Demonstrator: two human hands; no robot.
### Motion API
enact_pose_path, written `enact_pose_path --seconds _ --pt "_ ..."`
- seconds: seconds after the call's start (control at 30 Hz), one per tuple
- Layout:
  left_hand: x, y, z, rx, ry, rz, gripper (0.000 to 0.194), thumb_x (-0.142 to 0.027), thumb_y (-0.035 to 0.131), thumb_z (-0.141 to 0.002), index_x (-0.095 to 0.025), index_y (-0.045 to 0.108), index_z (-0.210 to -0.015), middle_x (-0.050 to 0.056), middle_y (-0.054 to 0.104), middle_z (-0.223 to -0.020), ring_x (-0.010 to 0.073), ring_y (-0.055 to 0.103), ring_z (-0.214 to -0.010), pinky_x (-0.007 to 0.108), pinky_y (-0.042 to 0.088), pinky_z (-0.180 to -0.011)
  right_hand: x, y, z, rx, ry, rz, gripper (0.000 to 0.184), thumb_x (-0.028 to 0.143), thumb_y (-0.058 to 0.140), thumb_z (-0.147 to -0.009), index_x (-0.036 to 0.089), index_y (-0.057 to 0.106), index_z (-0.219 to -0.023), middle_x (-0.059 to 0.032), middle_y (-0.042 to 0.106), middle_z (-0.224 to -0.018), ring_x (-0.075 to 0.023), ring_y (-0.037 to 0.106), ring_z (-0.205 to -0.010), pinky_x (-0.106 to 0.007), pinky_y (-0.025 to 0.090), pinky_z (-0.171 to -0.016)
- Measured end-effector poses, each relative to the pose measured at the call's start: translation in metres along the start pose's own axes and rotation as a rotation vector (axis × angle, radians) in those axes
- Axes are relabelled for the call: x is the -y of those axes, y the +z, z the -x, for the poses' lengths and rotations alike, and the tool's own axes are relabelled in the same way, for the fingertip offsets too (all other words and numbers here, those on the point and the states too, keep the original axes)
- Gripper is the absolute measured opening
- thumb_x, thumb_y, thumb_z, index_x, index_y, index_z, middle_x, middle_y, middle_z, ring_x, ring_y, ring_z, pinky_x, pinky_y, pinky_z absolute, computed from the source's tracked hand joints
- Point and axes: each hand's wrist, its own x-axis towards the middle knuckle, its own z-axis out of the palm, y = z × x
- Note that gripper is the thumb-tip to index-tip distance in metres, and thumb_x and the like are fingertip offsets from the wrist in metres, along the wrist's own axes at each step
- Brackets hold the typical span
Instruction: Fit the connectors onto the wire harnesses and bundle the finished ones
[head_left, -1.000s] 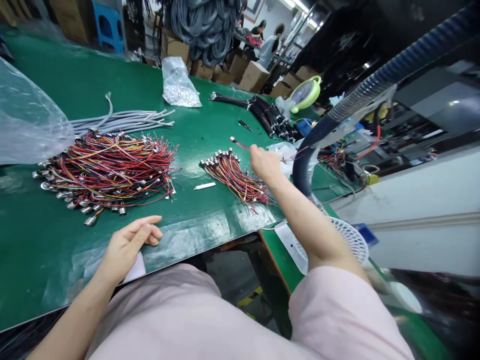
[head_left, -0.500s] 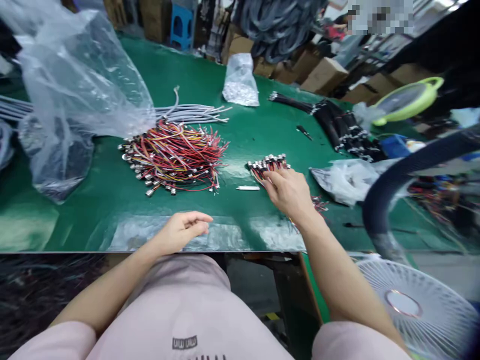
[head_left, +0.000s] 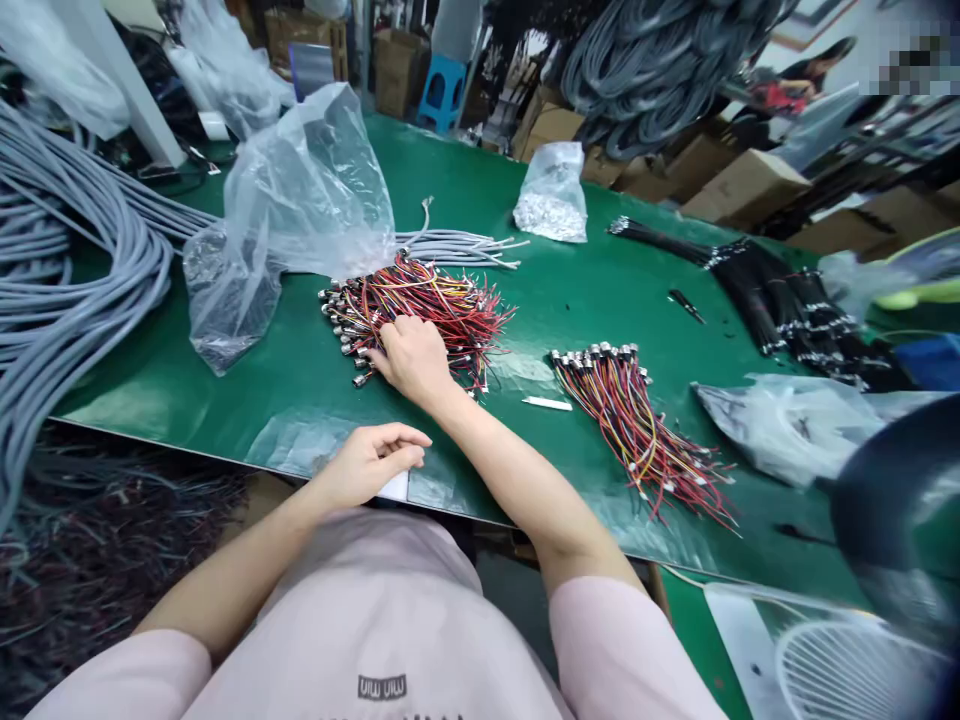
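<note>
My right hand [head_left: 414, 362] reaches over the near side of a tangled pile of connector wires [head_left: 450, 300], red, yellow, black and white with metal ends. Its fingers are bent down among the metal ends and look closed on connector wires; the fingertips are partly hidden. My left hand [head_left: 375, 460] rests at the table's front edge, fingers loosely curved, thumb apart, holding nothing. To the right lies a second, neater bundle of the same wires [head_left: 630, 410], metal ends lined up toward the back. A white pen-like stick [head_left: 547, 403] lies between the two groups.
A clear plastic bag [head_left: 300, 190] stands behind the pile, beside grey cables [head_left: 97, 230]. Farther back are a small bag of metallic parts [head_left: 553, 200] and black cables [head_left: 750, 290]. On the green table's [head_left: 465, 470] right are a white plastic bag [head_left: 795, 420] and a dark curved tube [head_left: 892, 500].
My right hand has left the right-hand bundle and moved left onto the wire pile. My left hand stays near the front edge. The view has turned left.
</note>
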Motion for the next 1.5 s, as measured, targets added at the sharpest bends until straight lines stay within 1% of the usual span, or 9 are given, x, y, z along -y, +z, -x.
enact_pose_path --seconds 0.23,0.43,0.67,0.87,0.97,1.07,1.2,1.37,1.5 --pt "-0.012 -0.019 -0.01 -0.246 0.048 0.218 0.03 -0.036 0.072 -0.073 -0.013 0.07 -0.092 0.001 0.066 -0.067 0.0091 0.056 -0.054 0.023 0.047 -0.057 -0.035 -0.026 0.014 -0.066 0.082 -0.626 0.017 0.029 0.04 -0.098 0.019 0.05 -0.09 0.0024 0.056 -0.069 -0.0113 0.05 -0.059 -0.023 0.038 -0.063" --pt "-0.013 -0.029 -0.024 -0.19 0.012 0.225 0.043 -0.046 0.07 -0.073 -0.013 0.065 -0.1 -0.001 0.062 -0.065 0.0085 0.051 -0.046 0.022 0.045 -0.047 -0.055 -0.051 0.082 0.173 -0.158 -0.304 0.03 0.044 0.056 -0.091 0.016 0.061 -0.101 -0.0057 0.068 -0.088 -0.0159 0.06 -0.073 -0.025 0.04 -0.064" --pt "-0.018 -0.032 -0.034 -0.289 0.146 -0.721 0.024 -0.031 0.051 -0.088 -0.018 0.064 -0.104 0.0 0.066 -0.072 0.0164 0.061 -0.067 0.029 0.045 -0.066 -0.056 -0.037 0.127 0.228 -0.072 -0.32 0.038 0.041 0.039 -0.099 0.016 0.066 -0.109 -0.009 0.068 -0.092 -0.0172 0.063 -0.081 -0.026 0.045 -0.072" --pt "-0.022 -0.041 -0.038 0.092 0.27 -1.168 0.03 -0.021 0.045 -0.091 -0.019 0.066 -0.111 0.008 0.063 -0.1 0.0228 0.06 -0.097 0.034 0.046 -0.083 -0.059 -0.034 0.137 0.196 -0.079 -0.221 0.034 0.038 0.044 -0.097 0.015 0.069 -0.102 -0.0108 0.067 -0.091 -0.0216 0.059 -0.085 -0.034 0.045 -0.076" --pt "-0.017 -0.039 -0.038 0.118 0.311 -1.263 0.026 -0.026 0.05 -0.092 -0.019 0.068 -0.109 0.009 0.058 -0.097 0.0245 0.057 -0.095 0.036 0.047 -0.08 -0.048 -0.029 0.134 0.091 -0.145 -0.277 0.035 0.041 0.053 -0.093 0.014 0.065 -0.112 -0.0148 0.065 -0.112 -0.0264 0.057 -0.106 -0.042 0.044 -0.092" --pt "-0.018 -0.032 -0.033 0.086 0.413 -1.194 0.023 -0.029 0.05 -0.093 -0.018 0.07 -0.094 0.009 0.057 -0.096 0.0241 0.056 -0.095 0.037 0.048 -0.082 -0.033 -0.02 0.126 0.075 -0.234 -0.324 0.046 0.042 0.056 -0.091 0.012 0.056 -0.125 -0.0164 0.062 -0.123 -0.0286 0.052 -0.12 -0.049 0.038 -0.105" --pt "-0.03 -0.03 -0.017 0.139 0.463 -0.755 0.022 -0.03 0.049 -0.094 -0.017 0.064 -0.087 0.007 0.062 -0.099 0.0188 0.059 -0.095 0.033 0.049 -0.085 -0.039 -0.024 0.119 0.115 -0.28 -0.272 0.028 0.02 0.048 -0.093 0.014 0.06 -0.117 -0.0085 0.072 -0.092 -0.0201 0.064 -0.089 -0.051 0.035 -0.109" --pt "-0.032 -0.035 -0.001 -0.006 0.205 -0.348 0.022 -0.035 0.06 -0.087 -0.016 0.068 -0.082 0.005 0.07 -0.085 0.0108 0.058 -0.061 0.022 0.048 -0.055 -0.078 -0.085 0.136 -0.083 -0.11 -0.165 0.024 0.019 0.048 -0.091 0.018 0.066 -0.107 -0.0066 0.074 -0.088 -0.0186 0.068 -0.078 -0.034 0.051 -0.08" --pt "-0.013 -0.04 -0.009 -0.132 0.221 -0.403 0.021 -0.036 0.064 -0.084 -0.018 0.074 -0.085 0.005 0.073 -0.09 0.0149 0.063 -0.074 0.025 0.051 -0.066 -0.085 -0.12 0.154 0.09 -0.006 -0.305 0.021 0.027 0.053 -0.093 0.021 0.067 -0.107 -0.004 0.075 -0.099 -0.0168 0.07 -0.084 -0.026 0.052 -0.074"
